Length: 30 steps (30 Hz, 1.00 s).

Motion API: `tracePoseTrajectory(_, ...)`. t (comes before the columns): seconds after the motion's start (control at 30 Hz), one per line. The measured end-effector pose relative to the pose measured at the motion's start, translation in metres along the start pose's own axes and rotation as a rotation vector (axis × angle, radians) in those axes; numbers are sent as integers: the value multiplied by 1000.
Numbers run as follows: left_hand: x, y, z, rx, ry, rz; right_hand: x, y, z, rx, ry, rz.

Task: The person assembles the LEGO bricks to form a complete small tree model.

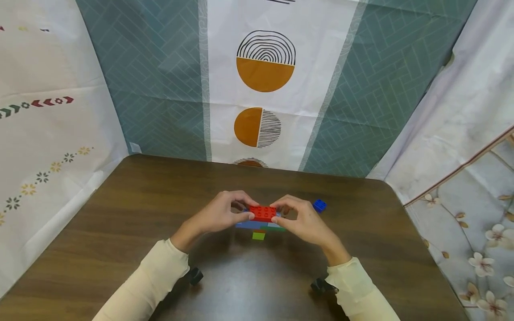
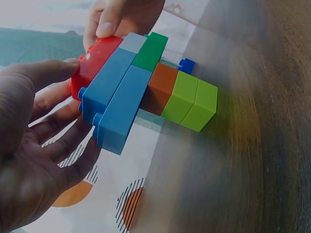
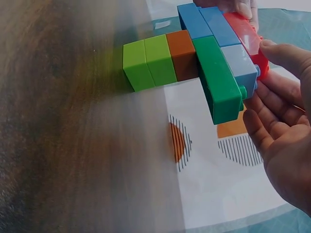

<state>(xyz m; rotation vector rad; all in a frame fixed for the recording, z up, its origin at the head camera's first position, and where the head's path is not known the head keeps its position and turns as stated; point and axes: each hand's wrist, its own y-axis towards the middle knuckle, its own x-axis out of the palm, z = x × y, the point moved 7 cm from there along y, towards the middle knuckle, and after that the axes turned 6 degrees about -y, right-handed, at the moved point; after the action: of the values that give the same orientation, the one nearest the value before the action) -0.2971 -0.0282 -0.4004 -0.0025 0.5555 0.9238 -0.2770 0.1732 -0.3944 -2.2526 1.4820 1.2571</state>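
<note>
A stack of toy building bricks stands on the table between both hands. On top lies a red brick [image 1: 263,213], its studs facing up. My left hand [image 1: 225,211] pinches the red brick's left end between thumb and fingers, while my right hand [image 1: 304,221] pinches its right end. Beneath it, in the left wrist view, runs a layer with a blue brick [image 2: 108,80] and a pale blue-grey brick [image 2: 132,42]. Under that come another blue brick [image 2: 121,109] and a green brick [image 3: 218,80]. A brown brick [image 3: 182,56] and two lime green bricks [image 3: 158,60] form the narrow base.
A small dark blue brick [image 1: 319,205] lies on the brown wooden table [image 1: 168,187], just beyond the right hand. Patterned cloth [image 1: 257,80] hangs behind the table's far edge, with more cloth at both sides. Black wrist devices [image 1: 195,276] show at the sleeves.
</note>
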Motion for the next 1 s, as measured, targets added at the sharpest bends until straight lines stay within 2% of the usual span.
tracePoseTrajectory(0.4, 2, -4, -2, -22, -5, -1, 4, -3, 3, 76, -19, -21)
tracePoseTrajectory(0.77, -1, -1, 3, 14, 43, 2, -4, -1, -1, 16, -38, -14)
tracePoseTrajectory(1.0, -1, -1, 3, -5, 37, -4, -21, -5, 11, 14, 20, 15)
